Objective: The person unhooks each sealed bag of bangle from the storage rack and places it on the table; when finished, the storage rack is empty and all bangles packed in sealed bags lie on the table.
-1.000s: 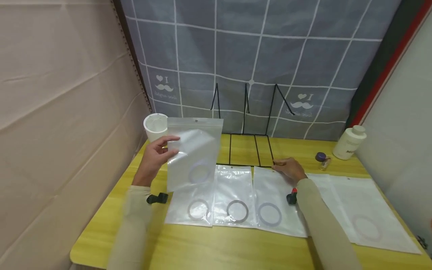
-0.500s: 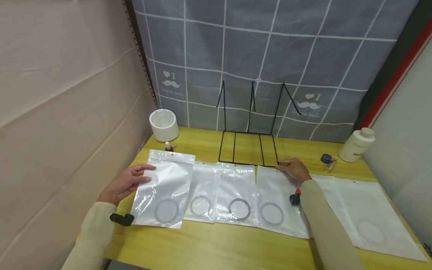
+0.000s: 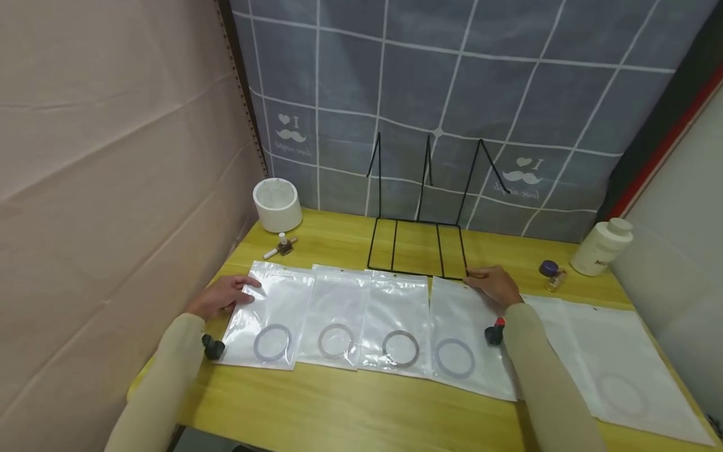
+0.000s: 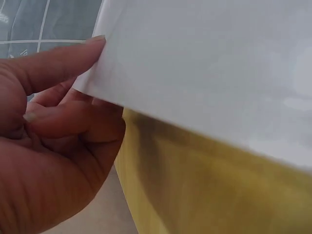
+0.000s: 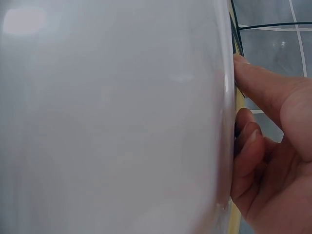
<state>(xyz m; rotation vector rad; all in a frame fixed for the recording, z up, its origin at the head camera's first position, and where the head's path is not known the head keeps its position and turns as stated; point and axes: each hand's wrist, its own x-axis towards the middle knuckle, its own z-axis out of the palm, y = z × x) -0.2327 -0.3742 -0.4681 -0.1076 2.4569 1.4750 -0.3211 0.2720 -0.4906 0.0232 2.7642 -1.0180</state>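
In the head view, four-sided clear-and-white zip bags lie side by side on the yellow table, each with a ring inside. At the leftmost bag (image 3: 277,289), my left hand (image 3: 226,294) pinches the left edge; the left wrist view shows the white sheet (image 4: 204,68) between thumb and fingers. A pale purple ring (image 3: 255,344) shows low in it. My right hand (image 3: 494,284) holds the front right corner of a black wire rack (image 3: 418,221), fingers curled there. The bag with a lavender ring (image 3: 472,359) lies partly under that wrist.
Two more white bags (image 3: 632,351) lie at the right. Behind the left bags stand a white cup (image 3: 279,210) and a small dark bottle (image 3: 285,247). A white bottle (image 3: 601,248), a purple cap (image 3: 548,269) and a small vial (image 3: 556,280) are at the back right.
My left hand has brought the raised bag left and down, laying it at the left end of the row. My right hand stays at the rack corner.
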